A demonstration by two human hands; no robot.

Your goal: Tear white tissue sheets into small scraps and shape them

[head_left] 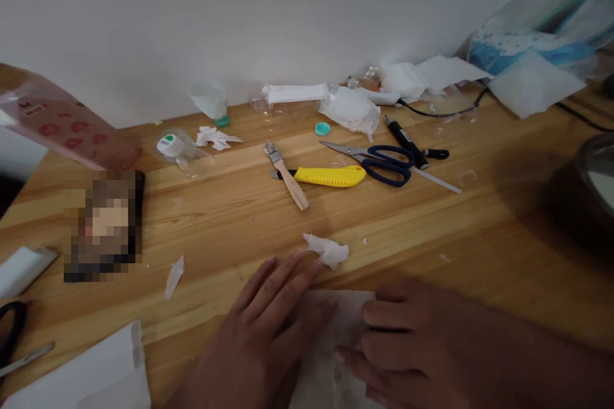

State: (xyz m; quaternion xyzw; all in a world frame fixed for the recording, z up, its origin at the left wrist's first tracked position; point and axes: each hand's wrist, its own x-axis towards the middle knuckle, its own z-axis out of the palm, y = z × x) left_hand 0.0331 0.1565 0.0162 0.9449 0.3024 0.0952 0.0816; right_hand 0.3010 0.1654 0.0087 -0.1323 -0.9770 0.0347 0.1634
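At the front of the table a thin white sheet of paper (330, 332) lies between my hands. My left hand (268, 326) rests flat at its left edge, fingers stretched toward the wall and thumb on the sheet. On the right side my right hand (417, 339) has its fingers curled in over the paper; what they pinch, if anything, is hidden. A crumpled piece of white tissue (330, 250) sits just beyond my left fingertips. Farther back are a wooden-handled brush (290, 182) lying across a yellow utility knife (330, 176), and blue-handled scissors (378, 160).
A dark pixelated object (108, 223) and a pink bottle (67, 124) stand at left. A folded white sheet (91, 374) and black-handled scissors (12, 339) lie front left. Along the wall are plastic bags (352, 108) and a black cable (432, 113). A dark round container (580, 192) is right.
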